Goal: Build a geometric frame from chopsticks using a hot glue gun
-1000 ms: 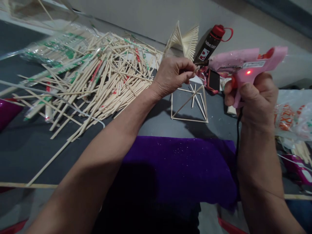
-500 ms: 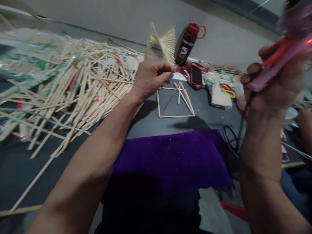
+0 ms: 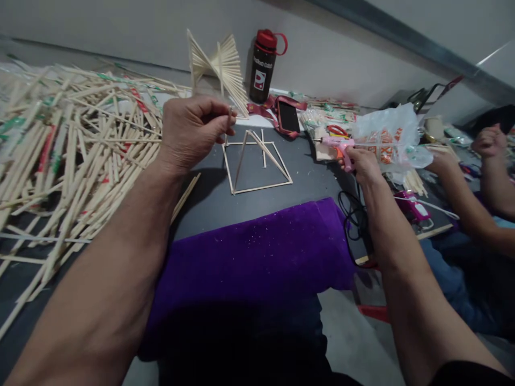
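Observation:
My left hand is closed in a pinch, thumb against fingertips, above the table's left-middle. A tiny pale thing shows between the fingertips, too small to make out. Just right of it stands a stick frame, a four-sided base with thin wooden sticks leaning up to a peak. My right hand grips a pink glue gun with an orange trigger, its nozzle pointing left. Behind my left hand is a twisted fan-shaped stick model, partly hidden by the hand.
Loose wooden sticks are heaped at left. A dark bottle with a red lid and a phone stand and lie at the back. A purple cloth covers the near edge. Black cable and a co-worker's arm are at right.
My right hand has come down and away from the camera with the glue gun, now over the table's right side. The view has swung right; my left hand keeps its pinch.

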Available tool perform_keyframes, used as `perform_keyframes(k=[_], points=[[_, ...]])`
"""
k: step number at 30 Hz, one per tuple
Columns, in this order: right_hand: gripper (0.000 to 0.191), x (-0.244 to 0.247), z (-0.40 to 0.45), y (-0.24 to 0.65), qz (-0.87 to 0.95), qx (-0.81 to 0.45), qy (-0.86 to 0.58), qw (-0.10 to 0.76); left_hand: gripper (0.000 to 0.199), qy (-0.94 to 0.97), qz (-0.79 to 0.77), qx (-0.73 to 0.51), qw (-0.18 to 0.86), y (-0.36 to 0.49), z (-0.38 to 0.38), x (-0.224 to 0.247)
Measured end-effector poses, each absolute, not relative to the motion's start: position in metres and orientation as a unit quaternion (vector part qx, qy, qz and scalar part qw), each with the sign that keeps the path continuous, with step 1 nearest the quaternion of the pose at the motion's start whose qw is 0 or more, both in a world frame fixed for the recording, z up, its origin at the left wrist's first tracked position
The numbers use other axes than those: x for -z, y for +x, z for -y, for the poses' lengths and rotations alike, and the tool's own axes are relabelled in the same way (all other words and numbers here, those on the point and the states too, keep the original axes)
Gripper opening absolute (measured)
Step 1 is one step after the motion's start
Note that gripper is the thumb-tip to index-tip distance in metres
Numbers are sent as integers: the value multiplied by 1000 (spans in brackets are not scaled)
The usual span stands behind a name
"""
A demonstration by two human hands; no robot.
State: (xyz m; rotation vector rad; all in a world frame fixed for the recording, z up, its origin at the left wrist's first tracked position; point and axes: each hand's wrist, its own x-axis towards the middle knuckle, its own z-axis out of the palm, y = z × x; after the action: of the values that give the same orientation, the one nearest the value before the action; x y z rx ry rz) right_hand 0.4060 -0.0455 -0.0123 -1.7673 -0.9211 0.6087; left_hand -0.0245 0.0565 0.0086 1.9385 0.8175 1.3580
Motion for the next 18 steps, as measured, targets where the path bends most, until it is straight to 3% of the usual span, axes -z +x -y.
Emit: perform_keyframes(k=[5, 14, 18], points=[[34, 16, 28, 407, 355, -218, -769, 486, 4, 728, -296, -540, 302, -23, -56, -7], [39, -3, 34, 398, 377, -17, -855, 355, 22, 738, -307, -528, 288, -20, -59, -5], [10, -25, 38, 361, 461, 2, -796, 393, 19, 733, -322, -524, 289, -13, -58, -5]])
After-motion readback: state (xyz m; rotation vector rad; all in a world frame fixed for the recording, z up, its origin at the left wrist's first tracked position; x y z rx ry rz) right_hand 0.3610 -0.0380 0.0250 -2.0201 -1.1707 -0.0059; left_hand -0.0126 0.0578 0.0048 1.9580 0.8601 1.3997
